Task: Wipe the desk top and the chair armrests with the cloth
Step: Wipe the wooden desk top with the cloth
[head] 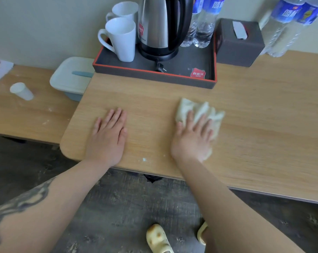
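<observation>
red tag point(197, 73) in tray point(154, 74): white chinese characters "尚客优", small latin line beneath unreadable | red sticker on kettle point(155, 24): print too blurred | blue labels on water bottles point(289, 13): white chinese characters, blurred, unreadable

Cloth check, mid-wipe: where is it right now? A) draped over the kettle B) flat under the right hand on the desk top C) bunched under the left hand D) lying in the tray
B: the right hand presses the cloth flat on the desk top with straight fingers, while the left hand rests bare on the wood.
</observation>
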{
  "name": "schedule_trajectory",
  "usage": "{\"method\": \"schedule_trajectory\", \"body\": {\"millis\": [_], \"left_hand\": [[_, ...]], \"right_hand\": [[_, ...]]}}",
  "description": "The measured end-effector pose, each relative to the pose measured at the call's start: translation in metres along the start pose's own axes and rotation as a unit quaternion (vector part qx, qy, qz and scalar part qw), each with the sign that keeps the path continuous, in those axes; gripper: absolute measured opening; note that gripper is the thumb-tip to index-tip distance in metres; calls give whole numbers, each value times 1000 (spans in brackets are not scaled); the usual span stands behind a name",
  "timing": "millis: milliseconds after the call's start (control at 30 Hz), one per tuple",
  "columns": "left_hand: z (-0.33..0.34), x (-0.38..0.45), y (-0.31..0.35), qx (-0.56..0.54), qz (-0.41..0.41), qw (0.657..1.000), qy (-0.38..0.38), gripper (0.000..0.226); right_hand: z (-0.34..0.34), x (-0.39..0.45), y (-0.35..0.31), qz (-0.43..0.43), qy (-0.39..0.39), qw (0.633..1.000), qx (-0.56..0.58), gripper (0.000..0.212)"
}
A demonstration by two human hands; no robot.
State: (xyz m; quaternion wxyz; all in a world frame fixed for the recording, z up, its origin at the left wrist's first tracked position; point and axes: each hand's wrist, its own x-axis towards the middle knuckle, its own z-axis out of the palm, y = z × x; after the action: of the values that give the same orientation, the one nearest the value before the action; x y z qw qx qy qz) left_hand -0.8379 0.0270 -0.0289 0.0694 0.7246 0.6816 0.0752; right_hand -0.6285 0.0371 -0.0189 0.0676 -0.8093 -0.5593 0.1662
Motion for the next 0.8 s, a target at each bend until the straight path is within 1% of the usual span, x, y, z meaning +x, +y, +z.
{"method": "schedule_trajectory", "body": {"millis": [67, 133, 167, 233, 267, 300, 333, 367, 433, 467, 533, 567, 600, 633, 667, 700, 733, 800], "left_hand": [[0, 1, 1, -15, -19, 1000, 10, 52], [0, 2, -2, -21, -44, 999, 22, 52], [0, 2, -3, -22, -60, 998, 28, 52], [1, 4, -6, -21, -83, 996, 32, 54], [1, 4, -8, -20, -84, 996, 27, 54], [1, 5, -11, -16, -79, 997, 19, 54], [0, 4, -15, -7, -70, 997, 12, 54], [0, 4, -22, 4, -61, 998, 5, 54], [-2, 4, -34, 17, -63, 998, -5, 54], [-3, 4, -39, 17, -79, 997, -1, 54], [-4, 4, -42, 11, -121, 992, 13, 55], [-4, 4, -41, 9, -141, 990, 22, 55], [-4, 3, -39, 6, -160, 987, 31, 55], [-4, 3, -37, 3, -176, 984, 39, 55], [-4, 2, -36, 0, -188, 981, 45, 54], [-4, 2, -35, -4, -194, 980, 50, 54], [-5, 2, -36, -9, -195, 979, 55, 53], [-6, 2, -37, -25, -193, 979, 64, 52]], "right_hand": [[19, -16, -41, -81, -29, 996, 4, 56], [33, -45, -60, -194, -43, 980, -13, 56], [34, -58, -57, -253, -48, 966, -29, 56], [29, -70, -27, -364, -64, 927, -72, 55], [23, -70, -5, -395, -66, 912, -85, 55], [15, -66, 19, -403, -59, 909, -92, 54], [7, -59, 41, -385, -40, 917, -99, 54], [-2, -51, 60, -347, -15, 932, -104, 55], [-14, -31, 78, -236, 20, 966, -99, 55], [-16, -20, 74, -174, 29, 980, -91, 55], [-11, -1, 45, -56, 41, 996, -60, 57], [-5, 6, 22, -19, 41, 998, -41, 57], [2, 9, -3, -12, 33, 999, -24, 57], [11, 7, -28, -40, 18, 999, -14, 56], [21, -1, -52, -99, 1, 995, -12, 56], [31, -15, -70, -178, -17, 984, -17, 56], [37, -31, -80, -262, -38, 964, -27, 55], [38, -54, -73, -409, -79, 907, -64, 55]]}}
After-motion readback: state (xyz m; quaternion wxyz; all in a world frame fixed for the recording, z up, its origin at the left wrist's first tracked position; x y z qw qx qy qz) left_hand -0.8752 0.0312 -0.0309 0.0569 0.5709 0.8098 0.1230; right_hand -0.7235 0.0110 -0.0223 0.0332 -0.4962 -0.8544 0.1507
